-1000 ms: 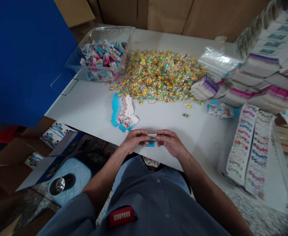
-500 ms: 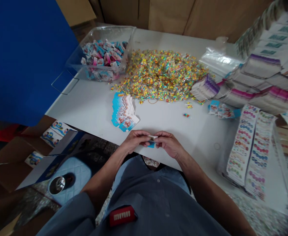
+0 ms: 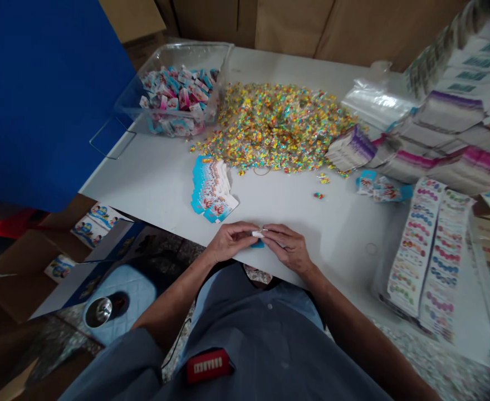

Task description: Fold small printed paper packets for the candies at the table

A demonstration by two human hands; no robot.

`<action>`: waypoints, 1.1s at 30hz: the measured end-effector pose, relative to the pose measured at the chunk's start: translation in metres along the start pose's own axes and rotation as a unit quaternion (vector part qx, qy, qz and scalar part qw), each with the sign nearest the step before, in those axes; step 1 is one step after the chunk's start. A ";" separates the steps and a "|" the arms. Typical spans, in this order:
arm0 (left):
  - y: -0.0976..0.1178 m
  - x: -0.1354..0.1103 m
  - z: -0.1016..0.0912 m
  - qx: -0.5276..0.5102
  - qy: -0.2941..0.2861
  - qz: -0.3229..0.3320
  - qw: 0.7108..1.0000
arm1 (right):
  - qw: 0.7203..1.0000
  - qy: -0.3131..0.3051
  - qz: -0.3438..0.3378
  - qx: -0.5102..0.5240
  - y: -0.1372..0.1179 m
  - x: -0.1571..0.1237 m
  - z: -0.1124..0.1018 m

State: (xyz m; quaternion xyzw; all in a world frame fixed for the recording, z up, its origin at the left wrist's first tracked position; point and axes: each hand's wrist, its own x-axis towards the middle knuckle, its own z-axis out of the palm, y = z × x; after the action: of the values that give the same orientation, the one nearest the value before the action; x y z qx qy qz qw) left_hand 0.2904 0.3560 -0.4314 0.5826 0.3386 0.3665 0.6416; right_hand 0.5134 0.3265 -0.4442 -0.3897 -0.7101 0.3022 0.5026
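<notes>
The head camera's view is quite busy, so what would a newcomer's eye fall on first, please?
Probably the broad heap of small, mostly yellow pieces across the middle of the white table, then the large, flat blue panel at the upper left. At the table's near edge, the left hand and right hand hold a small white-and-blue item between them.

Cannot see most of the carton [image 3: 258, 234], covered by fingers of the left hand [image 3: 230, 242] and right hand [image 3: 289, 248]. Cannot make out single pieces in the heap [image 3: 282, 128], too small. Cannot follow the blue panel [image 3: 40, 100] beyond the left and top edges, nor the blurred stacks [image 3: 473, 75] past the right.
</notes>
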 end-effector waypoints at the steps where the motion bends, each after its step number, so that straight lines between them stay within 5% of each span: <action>1: 0.001 0.001 0.001 0.013 0.005 0.000 1.000 | 1.000 0.005 0.015 0.001 -0.001 0.001 0.001; 7: 0.006 0.001 0.004 0.036 0.032 -0.032 0.998 | 0.990 0.009 0.133 0.046 -0.012 0.004 0.004; 14: 0.004 0.000 0.002 0.026 0.029 -0.059 0.997 | 0.985 0.022 0.159 0.070 -0.011 0.007 0.005; 26: 0.006 -0.004 0.001 0.008 0.023 -0.027 0.999 | 0.997 -0.059 0.013 -0.055 0.008 -0.006 -0.002; 33: 0.004 -0.004 0.008 -0.003 0.069 -0.036 0.997 | 0.986 -0.086 -0.024 -0.139 0.019 -0.015 -0.003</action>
State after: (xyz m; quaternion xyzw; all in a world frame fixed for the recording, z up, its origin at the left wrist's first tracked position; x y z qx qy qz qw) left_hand 0.2952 0.3491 -0.4272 0.5414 0.4023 0.3831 0.6310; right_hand 0.5239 0.3236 -0.4659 -0.4109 -0.7949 0.2207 0.3881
